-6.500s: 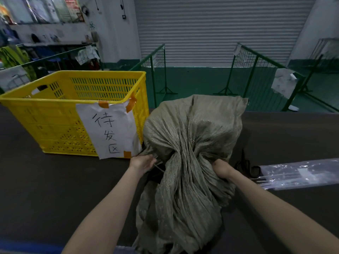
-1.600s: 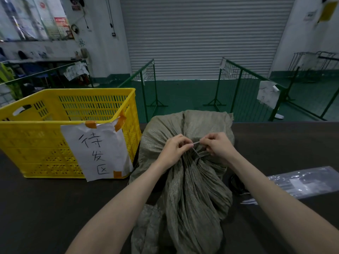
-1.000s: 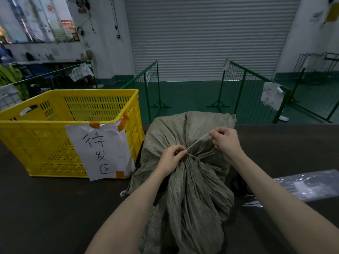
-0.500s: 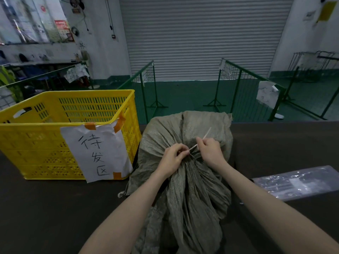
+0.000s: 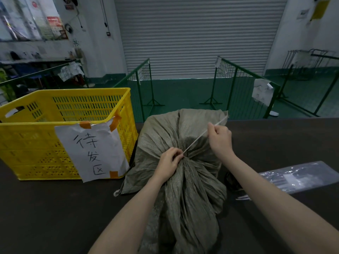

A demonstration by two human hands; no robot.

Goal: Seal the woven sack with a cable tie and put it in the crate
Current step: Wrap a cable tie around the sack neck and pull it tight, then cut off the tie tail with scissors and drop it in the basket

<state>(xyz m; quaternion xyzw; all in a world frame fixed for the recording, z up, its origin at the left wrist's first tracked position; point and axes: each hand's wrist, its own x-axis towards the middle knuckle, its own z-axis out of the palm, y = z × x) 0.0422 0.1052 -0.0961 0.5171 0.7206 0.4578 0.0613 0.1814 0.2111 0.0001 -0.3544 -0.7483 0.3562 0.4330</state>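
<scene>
Fingers (image 5: 178, 155) of the left hand (image 5: 168, 164) pinch the gathered neck of the woven sack (image 5: 185, 180), which lies on the table (image 5: 55, 208) beside the yellow crate (image 5: 64, 132). Right hand (image 5: 219, 138) grips the cable tie (image 5: 198, 138), whose tail is now drawn out way further up-right than half a second ago.

A woven sack (image 5: 185, 180) lies on the tabletop (image 5: 45, 208), crate (image 5: 36, 143) at left, plastic packet (image 5: 300, 176) at right.

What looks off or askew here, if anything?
Only the paper label on the yellow crate: it hangs crooked, creased, its lower edge past the crate's base. The woven sack looks undamaged; nothing spilled.
</scene>
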